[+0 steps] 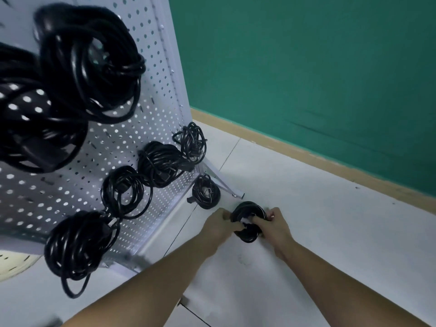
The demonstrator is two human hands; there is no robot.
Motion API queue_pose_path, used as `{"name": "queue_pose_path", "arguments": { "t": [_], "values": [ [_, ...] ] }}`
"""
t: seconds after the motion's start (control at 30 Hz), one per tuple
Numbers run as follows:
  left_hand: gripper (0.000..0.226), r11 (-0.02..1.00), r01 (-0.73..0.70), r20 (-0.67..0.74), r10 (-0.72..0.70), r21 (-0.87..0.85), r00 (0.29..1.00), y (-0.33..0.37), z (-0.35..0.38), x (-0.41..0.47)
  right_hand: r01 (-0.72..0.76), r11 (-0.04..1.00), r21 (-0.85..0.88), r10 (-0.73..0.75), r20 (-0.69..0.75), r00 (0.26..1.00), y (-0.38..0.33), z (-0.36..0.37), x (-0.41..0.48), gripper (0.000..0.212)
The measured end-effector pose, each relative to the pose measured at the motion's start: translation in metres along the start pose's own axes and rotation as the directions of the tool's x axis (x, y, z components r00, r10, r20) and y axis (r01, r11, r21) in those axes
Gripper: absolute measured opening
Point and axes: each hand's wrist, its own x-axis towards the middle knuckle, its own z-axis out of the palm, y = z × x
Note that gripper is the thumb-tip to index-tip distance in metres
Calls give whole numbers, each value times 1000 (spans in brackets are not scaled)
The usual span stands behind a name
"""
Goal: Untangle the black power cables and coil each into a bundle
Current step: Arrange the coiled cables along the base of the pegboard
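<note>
A coiled black power cable [247,210] lies on the white floor between my hands. My left hand [218,224] grips its left side with curled fingers. My right hand [274,224] pinches the coil's right side, where a small white strip shows among the loops. Another coiled black cable [205,191] lies on the floor by the foot of the pegboard. Several coiled black bundles [125,190] hang on the white pegboard [77,182].
The pegboard stands on a metal foot [224,182] close behind the coil. A green wall [306,67] with a tan skirting board [306,156] runs along the back. White floor tiles [342,232] stretch to the right.
</note>
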Motion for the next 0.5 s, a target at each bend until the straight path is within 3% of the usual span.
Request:
{"name": "queue_pose_path", "arguments": {
  "t": [0.1,0.27,0.4,0.5],
  "values": [
    [42,995,-85,-12,86,51,996,30,-12,-36,73,997,37,-74,33,997,-32,-13,-33,50],
    [51,964,-264,-110,265,22,958,99,-34,-119,291,957,14,-290,-57,955,-126,-20,-108,44],
    [45,904,-426,-189,425,36,885,157,-67,-203,462,887,0,-462,-53,886,-210,-20,-172,20],
    [43,840,-538,-244,537,69,808,194,-98,-269,577,816,13,-577,-35,816,-268,-14,-224,17]
  ]
}}
